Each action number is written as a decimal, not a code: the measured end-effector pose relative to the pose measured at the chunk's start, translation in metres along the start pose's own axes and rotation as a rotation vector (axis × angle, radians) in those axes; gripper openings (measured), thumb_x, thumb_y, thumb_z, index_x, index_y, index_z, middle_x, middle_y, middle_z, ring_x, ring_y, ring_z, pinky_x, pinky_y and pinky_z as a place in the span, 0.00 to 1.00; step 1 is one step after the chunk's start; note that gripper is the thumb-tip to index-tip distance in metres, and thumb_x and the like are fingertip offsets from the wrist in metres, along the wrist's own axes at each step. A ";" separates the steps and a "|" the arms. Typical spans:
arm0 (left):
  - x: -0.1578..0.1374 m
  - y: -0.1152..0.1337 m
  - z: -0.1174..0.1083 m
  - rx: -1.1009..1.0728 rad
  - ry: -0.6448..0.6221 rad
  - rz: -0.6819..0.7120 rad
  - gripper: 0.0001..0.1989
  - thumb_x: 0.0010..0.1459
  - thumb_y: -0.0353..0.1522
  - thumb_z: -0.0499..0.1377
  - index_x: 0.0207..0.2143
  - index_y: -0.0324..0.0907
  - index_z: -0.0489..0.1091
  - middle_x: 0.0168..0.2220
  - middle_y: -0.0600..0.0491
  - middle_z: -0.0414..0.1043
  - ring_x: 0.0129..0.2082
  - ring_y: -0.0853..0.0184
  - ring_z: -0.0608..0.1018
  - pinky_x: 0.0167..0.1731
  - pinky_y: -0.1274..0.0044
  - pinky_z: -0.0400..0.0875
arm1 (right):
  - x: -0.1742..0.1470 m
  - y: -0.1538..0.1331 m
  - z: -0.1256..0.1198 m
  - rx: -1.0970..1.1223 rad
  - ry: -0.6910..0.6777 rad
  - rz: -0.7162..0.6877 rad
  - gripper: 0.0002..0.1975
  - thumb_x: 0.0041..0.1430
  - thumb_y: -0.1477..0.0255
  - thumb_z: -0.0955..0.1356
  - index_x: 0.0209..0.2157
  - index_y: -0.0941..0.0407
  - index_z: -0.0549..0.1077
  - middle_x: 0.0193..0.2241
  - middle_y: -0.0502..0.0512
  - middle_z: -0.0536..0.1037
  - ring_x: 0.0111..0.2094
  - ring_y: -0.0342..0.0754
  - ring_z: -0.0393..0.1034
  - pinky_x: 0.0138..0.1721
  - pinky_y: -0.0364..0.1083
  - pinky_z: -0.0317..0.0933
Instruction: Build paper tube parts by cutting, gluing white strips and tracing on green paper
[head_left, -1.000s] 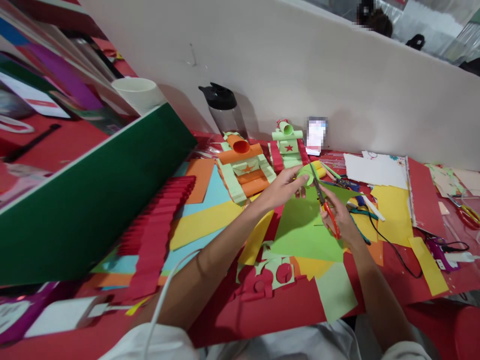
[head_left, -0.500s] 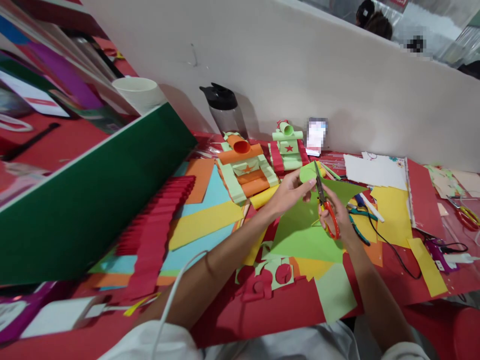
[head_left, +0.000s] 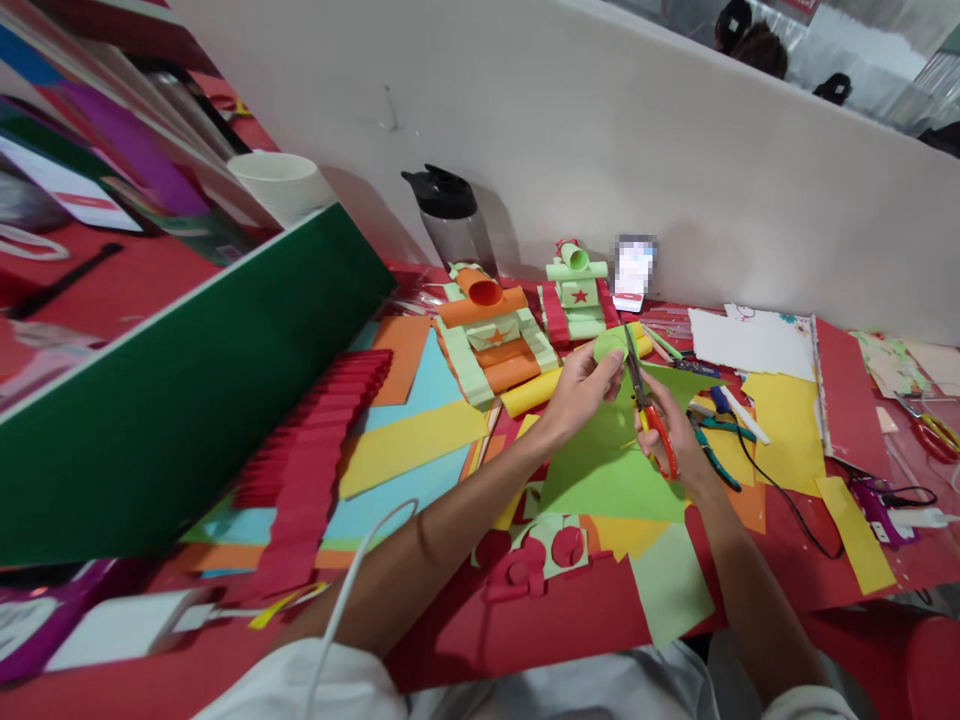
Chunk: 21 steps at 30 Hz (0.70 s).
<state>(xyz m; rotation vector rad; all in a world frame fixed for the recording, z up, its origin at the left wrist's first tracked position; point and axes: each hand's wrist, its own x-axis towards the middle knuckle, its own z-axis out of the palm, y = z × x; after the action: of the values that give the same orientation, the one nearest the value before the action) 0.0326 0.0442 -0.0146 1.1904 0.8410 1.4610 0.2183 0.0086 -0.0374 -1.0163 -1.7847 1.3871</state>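
My left hand (head_left: 589, 388) pinches a small green paper piece (head_left: 610, 344) with a rounded edge between thumb and fingers. In my right hand (head_left: 679, 435) are scissors (head_left: 657, 435) with red and yellow handles, their blades pointing up and away against the right edge of that piece. Below both hands lies a large green sheet (head_left: 592, 475). Beyond my left hand stand two folded-paper tank models, an orange and green one (head_left: 491, 335) and a green and red one (head_left: 577, 295). A yellow paper roll (head_left: 532, 392) lies beside my left wrist.
Green-handled pliers (head_left: 716, 455), a black cable and yellow sheets (head_left: 787, 435) lie to the right. Red paper cutouts (head_left: 517, 572) are in front. A green board (head_left: 187, 400), pleated red paper (head_left: 307, 470) and a bottle (head_left: 450, 220) stand or lie left. A phone (head_left: 634, 270) leans on the white partition.
The green piece has shifted slightly left and turned in my left hand, and less of it shows. The scissors have moved a little left with their blades still at its edge.
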 end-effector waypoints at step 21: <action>0.005 0.009 -0.011 0.102 -0.134 -0.102 0.20 0.62 0.47 0.64 0.29 0.40 0.70 0.21 0.56 0.68 0.20 0.72 0.71 0.24 0.79 0.66 | -0.002 -0.009 -0.008 0.031 0.029 0.056 0.39 0.66 0.53 0.71 0.73 0.45 0.58 0.38 0.50 0.67 0.26 0.39 0.58 0.28 0.42 0.61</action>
<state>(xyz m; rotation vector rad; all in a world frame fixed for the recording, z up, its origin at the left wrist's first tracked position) 0.0201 0.0476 -0.0081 1.2879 0.8795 1.2547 0.2245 0.0098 -0.0271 -1.0715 -1.7203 1.4227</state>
